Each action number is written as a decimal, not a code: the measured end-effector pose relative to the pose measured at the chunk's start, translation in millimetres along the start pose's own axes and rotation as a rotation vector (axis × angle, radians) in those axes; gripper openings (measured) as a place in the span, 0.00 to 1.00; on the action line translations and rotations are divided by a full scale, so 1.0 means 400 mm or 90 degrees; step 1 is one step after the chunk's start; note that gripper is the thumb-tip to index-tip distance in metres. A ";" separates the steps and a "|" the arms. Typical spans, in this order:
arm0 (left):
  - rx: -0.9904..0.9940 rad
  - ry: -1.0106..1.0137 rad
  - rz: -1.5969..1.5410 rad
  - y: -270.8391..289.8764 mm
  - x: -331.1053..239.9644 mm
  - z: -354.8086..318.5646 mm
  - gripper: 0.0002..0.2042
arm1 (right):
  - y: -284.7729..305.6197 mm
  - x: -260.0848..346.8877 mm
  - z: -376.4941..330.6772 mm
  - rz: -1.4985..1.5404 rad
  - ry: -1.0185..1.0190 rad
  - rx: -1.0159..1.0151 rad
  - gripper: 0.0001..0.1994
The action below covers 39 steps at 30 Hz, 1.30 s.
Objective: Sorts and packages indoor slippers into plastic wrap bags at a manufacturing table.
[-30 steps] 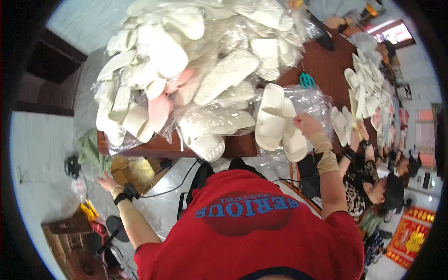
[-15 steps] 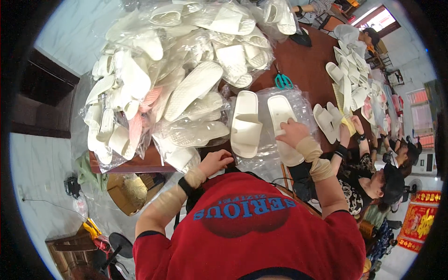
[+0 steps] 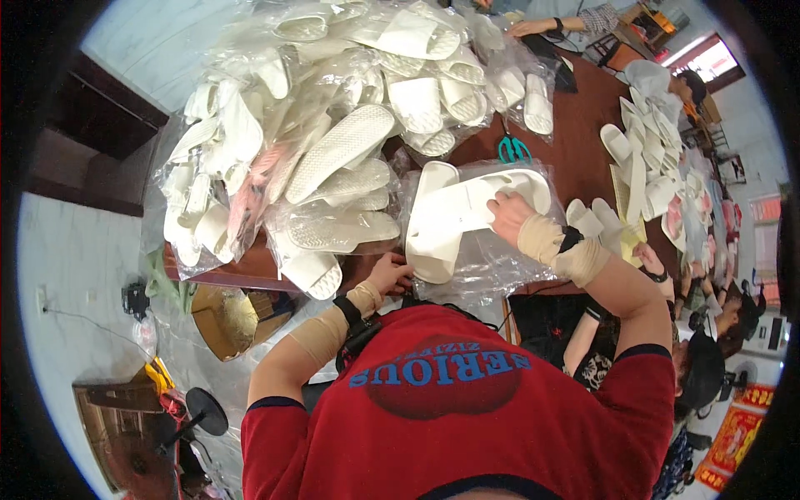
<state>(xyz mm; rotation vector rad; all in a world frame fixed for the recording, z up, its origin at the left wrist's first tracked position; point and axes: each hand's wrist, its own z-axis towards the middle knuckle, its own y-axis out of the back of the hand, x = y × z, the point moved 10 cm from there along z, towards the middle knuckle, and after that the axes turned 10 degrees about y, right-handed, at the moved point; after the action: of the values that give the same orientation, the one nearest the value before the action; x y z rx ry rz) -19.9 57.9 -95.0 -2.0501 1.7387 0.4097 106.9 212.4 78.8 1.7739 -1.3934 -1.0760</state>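
At the left, a cardboard box (image 3: 223, 323) is below the brown tabletop (image 3: 575, 117), which carries a pile of bagged white slippers (image 3: 342, 154). The left hand (image 3: 392, 273) is at the near edge, fingers bent; whether its grip holds something, I cannot tell. Just beside it, the first slipper (image 3: 432, 237) lies lengthwise on a clear plastic bag (image 3: 496, 265). The second slipper (image 3: 529, 185) is crosswise, one end over the first, with the right hand's (image 3: 511, 218) grip closed on its near side.
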 end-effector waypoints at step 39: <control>-0.157 -0.192 -0.089 0.109 -0.016 -0.002 0.18 | 0.013 -0.081 -0.109 0.255 0.210 -0.430 0.07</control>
<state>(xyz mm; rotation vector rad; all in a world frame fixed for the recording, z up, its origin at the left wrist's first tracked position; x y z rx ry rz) -63.8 57.3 -96.8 -2.1277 1.4143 0.8767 139.6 242.4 110.7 1.0641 -0.9649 -0.8476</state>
